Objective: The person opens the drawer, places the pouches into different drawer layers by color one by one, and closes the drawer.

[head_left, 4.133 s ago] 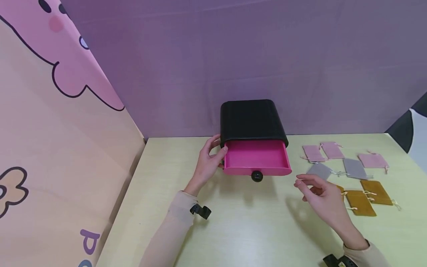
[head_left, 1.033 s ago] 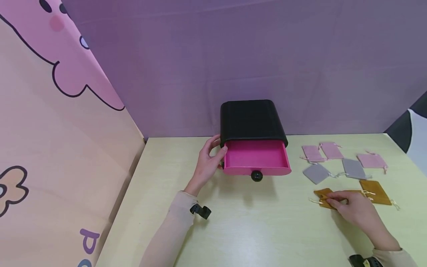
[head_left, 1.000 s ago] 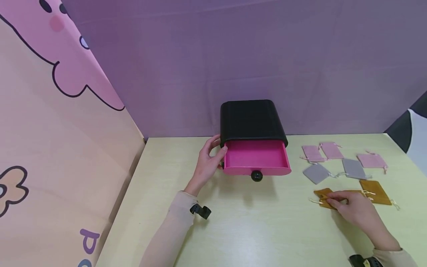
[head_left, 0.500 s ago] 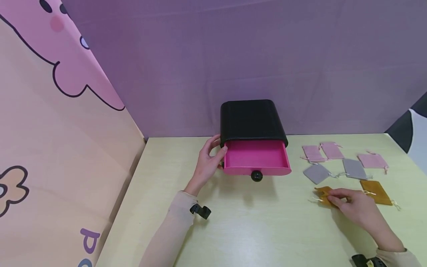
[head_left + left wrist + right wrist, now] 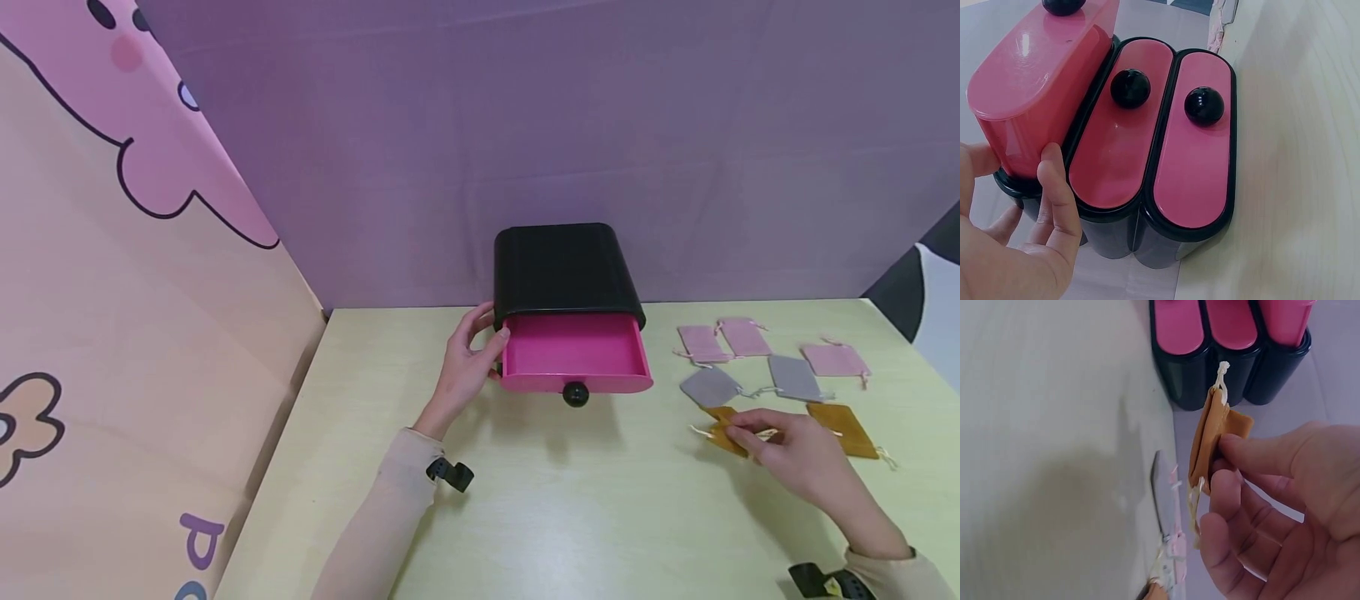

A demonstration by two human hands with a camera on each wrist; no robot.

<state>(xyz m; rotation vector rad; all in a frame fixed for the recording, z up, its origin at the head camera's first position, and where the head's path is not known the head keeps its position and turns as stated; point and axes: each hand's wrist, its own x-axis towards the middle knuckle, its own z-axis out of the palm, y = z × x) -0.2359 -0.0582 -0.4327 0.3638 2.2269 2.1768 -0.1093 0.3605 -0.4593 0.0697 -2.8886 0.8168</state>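
My left hand [image 5: 467,367] grips the left end of a black drawer cabinet [image 5: 566,267], thumb at the edge of its pulled-out pink drawer [image 5: 573,346]. In the left wrist view the fingertips meet the side of that drawer [image 5: 1035,125]; two lower drawer fronts [image 5: 1124,144] stay in. My right hand [image 5: 806,454] pinches a mustard-brown drawstring pouch [image 5: 723,433] between thumb and fingers. The right wrist view shows this pouch [image 5: 1210,434] bent, cords hanging from both ends, raised above the tabletop. Another brown pouch [image 5: 847,429] lies just beyond the hand.
Two grey pouches [image 5: 797,377] and three pink pouches [image 5: 835,360] lie flat on the right side of the pale wooden table [image 5: 525,517]. A purple cloth [image 5: 562,125] hangs behind the table, and a patterned panel [image 5: 135,317] stands at the left.
My right hand has moved from beside the drawer to the brown pouches, taken hold of one and lifted it slightly. The left hand and drawer stay put.
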